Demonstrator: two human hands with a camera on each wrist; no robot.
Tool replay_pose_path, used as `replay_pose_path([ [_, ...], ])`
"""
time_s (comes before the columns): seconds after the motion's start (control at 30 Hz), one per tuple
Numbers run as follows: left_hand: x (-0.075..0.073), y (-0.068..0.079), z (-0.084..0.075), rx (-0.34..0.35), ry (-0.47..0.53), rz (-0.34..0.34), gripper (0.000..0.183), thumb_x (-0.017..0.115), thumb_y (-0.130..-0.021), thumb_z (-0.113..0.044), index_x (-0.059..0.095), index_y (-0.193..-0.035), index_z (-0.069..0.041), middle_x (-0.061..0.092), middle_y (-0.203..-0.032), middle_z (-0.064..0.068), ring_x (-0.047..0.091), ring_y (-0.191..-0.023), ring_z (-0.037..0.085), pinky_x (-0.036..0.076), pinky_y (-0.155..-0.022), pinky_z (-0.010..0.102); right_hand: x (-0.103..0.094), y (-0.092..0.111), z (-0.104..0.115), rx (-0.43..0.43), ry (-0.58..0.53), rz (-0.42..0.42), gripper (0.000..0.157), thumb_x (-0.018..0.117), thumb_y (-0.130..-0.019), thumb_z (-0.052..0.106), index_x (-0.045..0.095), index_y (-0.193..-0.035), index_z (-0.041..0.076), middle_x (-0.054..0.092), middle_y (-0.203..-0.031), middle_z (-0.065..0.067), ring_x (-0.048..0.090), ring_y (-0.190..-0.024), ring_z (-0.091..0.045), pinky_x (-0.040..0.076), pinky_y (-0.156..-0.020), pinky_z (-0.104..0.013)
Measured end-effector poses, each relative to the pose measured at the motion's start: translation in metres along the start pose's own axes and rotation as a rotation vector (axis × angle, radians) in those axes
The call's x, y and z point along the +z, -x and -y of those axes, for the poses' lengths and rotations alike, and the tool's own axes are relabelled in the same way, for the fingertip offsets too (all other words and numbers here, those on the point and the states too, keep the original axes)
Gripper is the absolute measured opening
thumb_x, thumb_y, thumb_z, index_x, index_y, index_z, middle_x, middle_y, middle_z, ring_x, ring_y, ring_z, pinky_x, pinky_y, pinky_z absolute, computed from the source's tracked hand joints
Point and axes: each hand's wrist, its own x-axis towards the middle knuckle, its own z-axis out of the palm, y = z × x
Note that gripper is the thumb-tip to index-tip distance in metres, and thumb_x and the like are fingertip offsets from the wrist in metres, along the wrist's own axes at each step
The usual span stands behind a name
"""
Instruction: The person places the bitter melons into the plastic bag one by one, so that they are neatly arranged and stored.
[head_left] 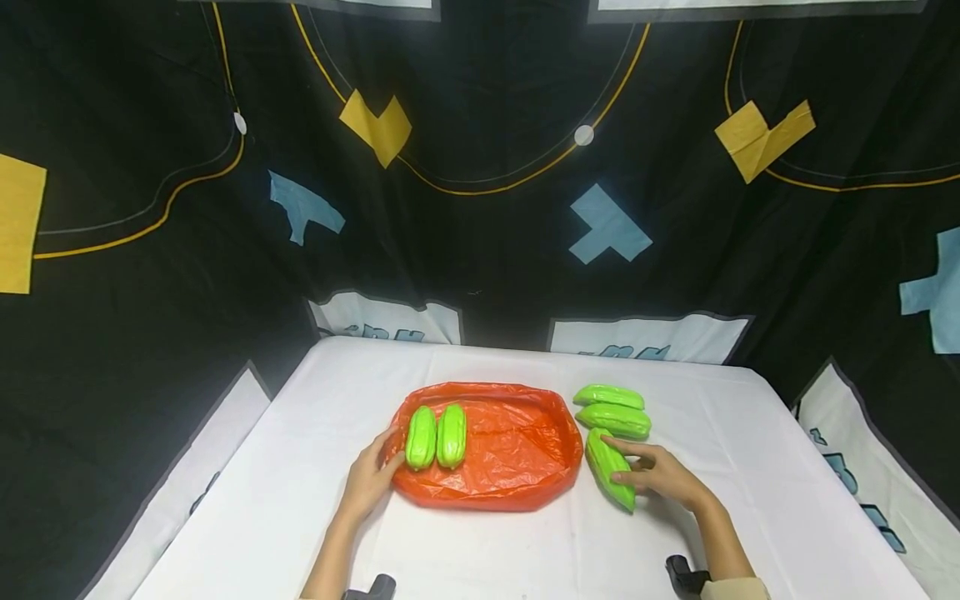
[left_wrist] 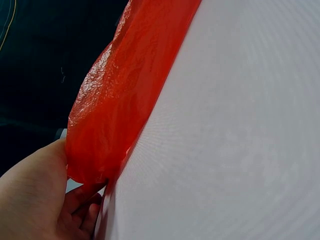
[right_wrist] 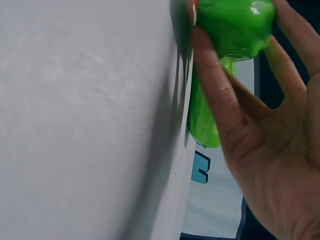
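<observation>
At the near edge a beige sleeve is showing below the right wrist, and a dark strap is sitting there; a second dark piece is lying by the left wrist.

The right hand is holding a green gourd, its thumb and fingers closing on either side. That gourd is lying slantwise just beside the tray's right end; whether it is resting fully on the table, I cannot tell.

The left hand is gripping the left end of the red tray, its thumb standing above and its fingers curling underneath. The tray is wearing a shiny, wrinkled covering and is sitting on the white table. Inside it, toward the left, two gourds are lying side by side, their long sides running away from the person.

Beyond the held gourd, two loose gourds are lying crosswise, one just behind the other, outside the tray.

Behind the table a black cloth is hanging, bearing white panels low down, then blue patches, yellow patches and curving yellow lines higher up.
</observation>
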Motion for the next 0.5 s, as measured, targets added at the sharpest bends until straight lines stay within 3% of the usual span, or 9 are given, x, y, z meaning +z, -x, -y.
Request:
replay_pose_path([
  [0.23,0.000,0.000,0.002,-0.008,0.000,0.005,0.049,0.058,-0.090,-0.020,0.044,-0.136,-0.008,0.043,-0.135,0.023,0.037,-0.124,0.044,0.026,-0.101,0.059,0.002,-0.001,0.010,-0.027,-0.014,-0.087,0.059,0.070,-0.082,0.027,0.048,-0.136,0.023,0.046,-0.136,-0.013,0.059,-0.098,-0.027,0.048,-0.080,-0.042],
  [0.5,0.000,0.000,0.000,-0.008,0.005,0.001,0.049,0.059,-0.090,-0.019,0.045,-0.136,-0.009,0.043,-0.135,0.024,0.038,-0.123,0.044,0.027,-0.101,0.059,0.011,-0.009,0.035,-0.037,-0.061,-0.236,0.060,0.068,-0.084,0.028,0.045,-0.138,0.020,0.049,-0.132,-0.020,0.058,-0.101,-0.031,0.052,-0.074,-0.037],
])
